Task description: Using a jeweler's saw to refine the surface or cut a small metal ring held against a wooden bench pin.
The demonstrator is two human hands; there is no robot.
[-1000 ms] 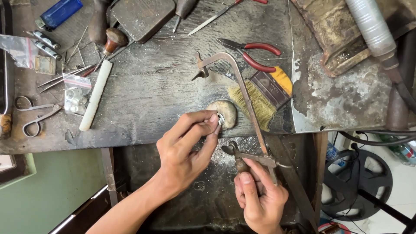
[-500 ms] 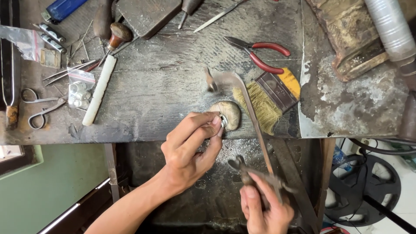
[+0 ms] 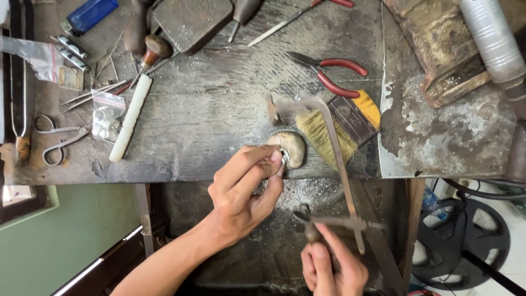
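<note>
Scarred grey worktop point(image 3: 208, 126): left hand point(image 3: 246, 192) fingers pinch a small silver ring point(image 3: 285, 157) against the wooden peg point(image 3: 293, 148); right hand point(image 3: 331, 268) grips the saw frame point(image 3: 334, 164).

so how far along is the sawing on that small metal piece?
Done: small silvery piece is braced against the worn bench peg by the left hand. In hand: right hand grips the saw frame, blade beside the piece. Cut depth is too small to tell. Brush and pliers lie unused.
</note>
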